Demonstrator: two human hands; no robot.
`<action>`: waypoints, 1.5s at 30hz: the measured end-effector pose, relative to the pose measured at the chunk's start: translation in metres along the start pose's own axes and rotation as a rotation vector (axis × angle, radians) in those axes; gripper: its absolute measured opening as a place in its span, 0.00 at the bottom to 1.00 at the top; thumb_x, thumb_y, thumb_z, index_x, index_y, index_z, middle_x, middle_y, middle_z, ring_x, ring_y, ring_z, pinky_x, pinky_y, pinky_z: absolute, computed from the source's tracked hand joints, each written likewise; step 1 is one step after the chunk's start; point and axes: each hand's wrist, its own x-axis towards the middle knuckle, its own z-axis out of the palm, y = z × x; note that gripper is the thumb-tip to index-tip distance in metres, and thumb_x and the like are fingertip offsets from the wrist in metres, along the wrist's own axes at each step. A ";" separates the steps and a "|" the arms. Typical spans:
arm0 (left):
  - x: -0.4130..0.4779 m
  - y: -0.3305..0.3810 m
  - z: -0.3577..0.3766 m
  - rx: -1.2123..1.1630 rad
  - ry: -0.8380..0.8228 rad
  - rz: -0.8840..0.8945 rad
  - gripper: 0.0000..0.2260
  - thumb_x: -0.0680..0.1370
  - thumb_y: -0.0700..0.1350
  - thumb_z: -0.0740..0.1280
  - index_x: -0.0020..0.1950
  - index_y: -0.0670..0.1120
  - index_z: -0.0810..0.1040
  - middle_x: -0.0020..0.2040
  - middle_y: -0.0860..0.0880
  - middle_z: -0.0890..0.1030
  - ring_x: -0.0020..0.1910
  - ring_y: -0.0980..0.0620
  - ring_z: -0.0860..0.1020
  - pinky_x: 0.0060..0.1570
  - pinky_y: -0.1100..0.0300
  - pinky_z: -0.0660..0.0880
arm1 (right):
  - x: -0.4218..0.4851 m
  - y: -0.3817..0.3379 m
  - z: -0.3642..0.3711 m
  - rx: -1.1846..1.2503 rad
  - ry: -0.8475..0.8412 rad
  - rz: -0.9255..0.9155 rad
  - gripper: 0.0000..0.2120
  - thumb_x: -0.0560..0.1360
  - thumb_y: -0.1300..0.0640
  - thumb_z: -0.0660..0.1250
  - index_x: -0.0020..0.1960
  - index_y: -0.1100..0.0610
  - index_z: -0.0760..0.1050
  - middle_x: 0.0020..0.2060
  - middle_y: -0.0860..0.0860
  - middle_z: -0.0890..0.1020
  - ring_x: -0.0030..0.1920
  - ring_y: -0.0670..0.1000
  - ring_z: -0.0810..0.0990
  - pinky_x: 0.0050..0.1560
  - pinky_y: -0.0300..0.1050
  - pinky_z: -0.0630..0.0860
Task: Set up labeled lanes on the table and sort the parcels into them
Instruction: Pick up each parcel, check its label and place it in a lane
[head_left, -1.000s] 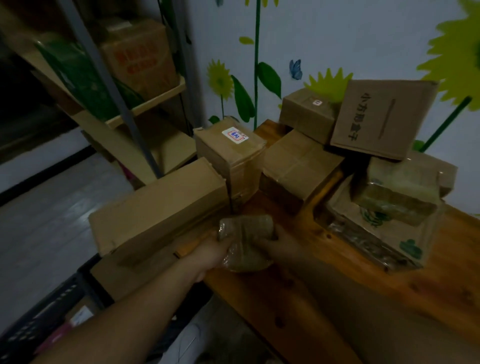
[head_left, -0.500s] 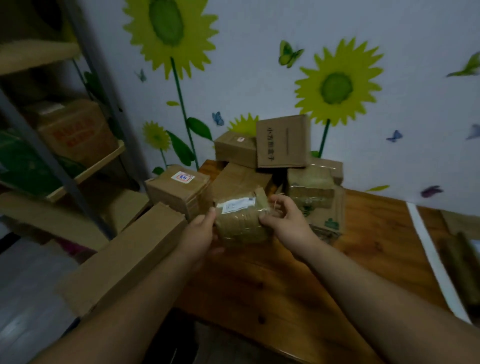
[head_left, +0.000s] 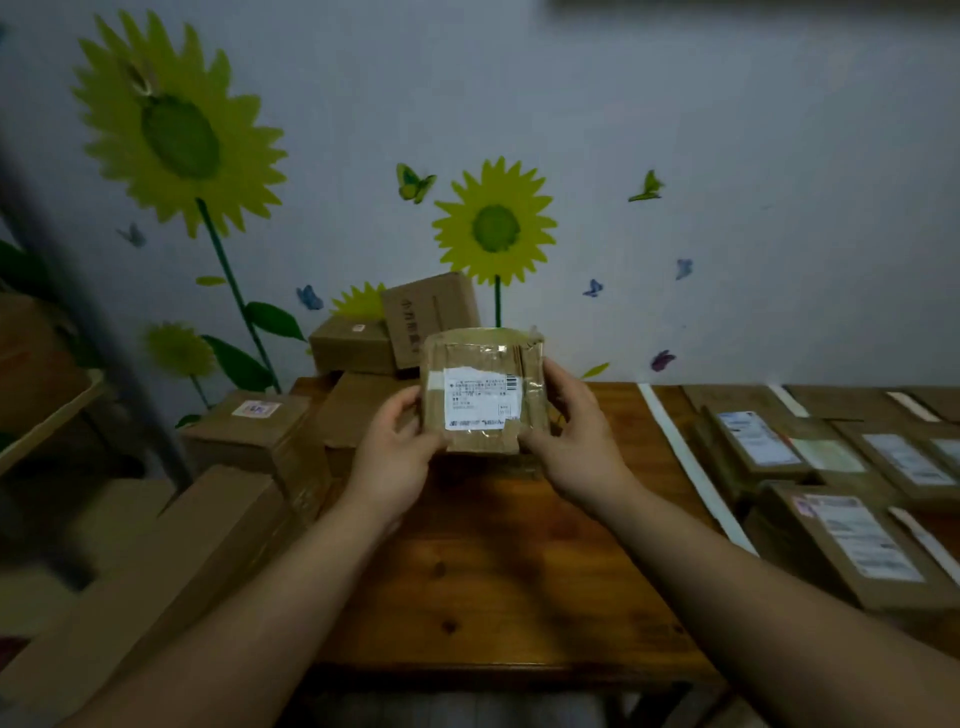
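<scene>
The left hand and the right hand are curled round the two side edges of a small brown cardboard parcel bound in clear tape. The parcel is gripped between them and held upright in the air above the brown wooden table. The left thumb is laid on the parcel's front face near its lower left corner, and the right thumb is set along its right edge; the fingers of both hands are hidden behind it. A white printed shipping label on the front is turned toward the camera, its text too small to be read.

Just behind the parcel and to its left, a pile of plain cardboard boxes is stacked at the table's far left corner against the wall. Among them, an upright box printed with dark characters is leaned at the top, and a squat box with a small sticker is set at the left. A long brown carton is seen beside the table's left edge.

To the right, well apart from the hands, a white strip is laid across the tabletop from back to front. Beyond it, flat brown parcels with white labels are laid in rows, label side up. Yellow sunflower decals are stuck on the pale wall behind.
</scene>
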 end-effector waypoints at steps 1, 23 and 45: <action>-0.004 0.003 0.011 -0.007 -0.019 0.005 0.25 0.73 0.29 0.67 0.65 0.50 0.69 0.61 0.48 0.78 0.57 0.56 0.78 0.54 0.62 0.76 | -0.004 0.000 -0.012 0.001 0.019 -0.002 0.36 0.70 0.65 0.71 0.74 0.46 0.62 0.67 0.45 0.68 0.66 0.43 0.69 0.67 0.47 0.70; -0.132 -0.072 0.404 0.267 -0.574 -0.170 0.16 0.76 0.34 0.66 0.61 0.47 0.70 0.53 0.49 0.79 0.51 0.50 0.80 0.52 0.56 0.78 | -0.157 0.162 -0.374 -0.139 0.228 0.291 0.43 0.68 0.49 0.76 0.74 0.35 0.53 0.67 0.41 0.71 0.66 0.43 0.71 0.64 0.51 0.73; -0.032 -0.188 0.526 1.197 -0.856 0.022 0.32 0.77 0.61 0.59 0.77 0.52 0.51 0.77 0.47 0.57 0.75 0.46 0.57 0.73 0.47 0.56 | -0.063 0.318 -0.484 -0.559 -0.015 0.468 0.32 0.77 0.47 0.65 0.77 0.47 0.54 0.74 0.50 0.59 0.72 0.51 0.61 0.69 0.47 0.64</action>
